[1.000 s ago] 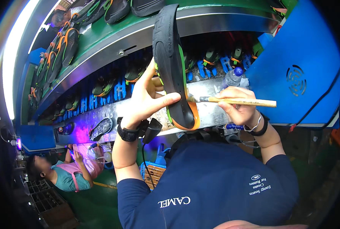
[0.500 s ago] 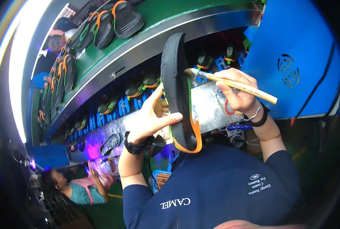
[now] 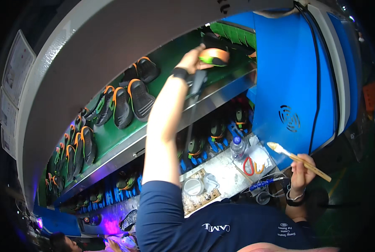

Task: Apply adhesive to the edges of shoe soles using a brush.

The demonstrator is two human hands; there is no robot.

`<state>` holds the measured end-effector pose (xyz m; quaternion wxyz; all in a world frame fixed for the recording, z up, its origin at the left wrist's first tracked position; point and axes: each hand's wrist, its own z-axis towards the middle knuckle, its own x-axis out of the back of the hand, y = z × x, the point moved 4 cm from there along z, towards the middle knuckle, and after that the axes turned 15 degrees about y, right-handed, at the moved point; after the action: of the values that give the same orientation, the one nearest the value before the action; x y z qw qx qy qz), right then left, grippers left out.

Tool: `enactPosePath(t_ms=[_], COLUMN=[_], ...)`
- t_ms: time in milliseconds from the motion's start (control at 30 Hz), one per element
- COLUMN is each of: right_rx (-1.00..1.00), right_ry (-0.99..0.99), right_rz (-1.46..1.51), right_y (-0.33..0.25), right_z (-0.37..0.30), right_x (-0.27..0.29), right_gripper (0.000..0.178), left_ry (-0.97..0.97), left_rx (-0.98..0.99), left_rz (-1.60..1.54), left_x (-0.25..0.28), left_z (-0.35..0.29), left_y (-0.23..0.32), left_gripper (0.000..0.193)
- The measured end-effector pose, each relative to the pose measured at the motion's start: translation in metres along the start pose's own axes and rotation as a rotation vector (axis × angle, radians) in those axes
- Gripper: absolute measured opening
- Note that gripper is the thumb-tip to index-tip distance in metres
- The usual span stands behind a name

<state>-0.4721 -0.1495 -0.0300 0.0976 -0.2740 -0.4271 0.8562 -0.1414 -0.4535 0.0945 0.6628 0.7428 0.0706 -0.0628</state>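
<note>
My left hand (image 3: 190, 61) is stretched far forward over the green conveyor belt (image 3: 170, 52). Its fingers close on a black shoe sole (image 3: 215, 55) with an orange and green heel rim; the sole's far part is dark and hard to make out. At the right, my right hand (image 3: 302, 173) grips a wooden-handled brush (image 3: 312, 167), its pale bristles pointing up and left beside the blue machine housing. Several more black soles with orange rims, among them a sole (image 3: 140, 101), lie on the belt to the left of my forearm.
Below the belt's metal edge (image 3: 162, 130), shoes sit in blue holders (image 3: 198, 158). On the worktop are a bottle (image 3: 238, 148), red-handled scissors (image 3: 248, 166) and a round white container (image 3: 193, 187). A blue housing (image 3: 280, 84) stands right; another person (image 3: 65, 242) is lower left.
My left hand has carried the sole from in front of me up and forward to the belt. My right hand has moved down and right, taking the brush away from the sole. The view has shifted.
</note>
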Motion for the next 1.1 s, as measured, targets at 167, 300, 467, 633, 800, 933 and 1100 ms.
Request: enactPosePath(t_ms=[167,300,467,633,800,933,1100], right_rx=[-0.016,-0.192,-0.252,-0.297,-0.336,-0.326,-0.315], right_ry=[0.042,-0.001,-0.181,-0.205,-0.201,-0.194,-0.188], right_rz=[-0.026,0.017,0.069,0.186,0.099,0.109,0.110], right_y=[0.024,0.055,0.064,0.063,0.071,0.071,0.062], right_z=[0.004,0.007,0.009,0.006,0.005,0.006,-0.002], right_x=[0.016,-0.001,-0.028,-0.038,-0.029,-0.028,-0.022], right_gripper=[0.021,0.021,0.022,0.022,0.020,0.019,0.018], left_ry=[0.466,0.921,1.057,1.122,1.273,1.124,0.768], left_rx=[-0.445,-0.697,-0.194,-0.093,-0.554,-0.757,-0.823], left_rz=[1.017,1.671,1.821,1.633,1.247,0.797,0.552], left_x=[-0.006,0.019,0.084,0.100,0.119,0.124,0.137], left_z=[-0.027,-0.159,-0.183,-0.179,-0.243,-0.230,-0.186], left_y=[0.002,0.012,-0.008,0.007,0.079,0.076,0.016], left_gripper=[0.049,0.067,0.090,0.089,0.076,0.067,0.057])
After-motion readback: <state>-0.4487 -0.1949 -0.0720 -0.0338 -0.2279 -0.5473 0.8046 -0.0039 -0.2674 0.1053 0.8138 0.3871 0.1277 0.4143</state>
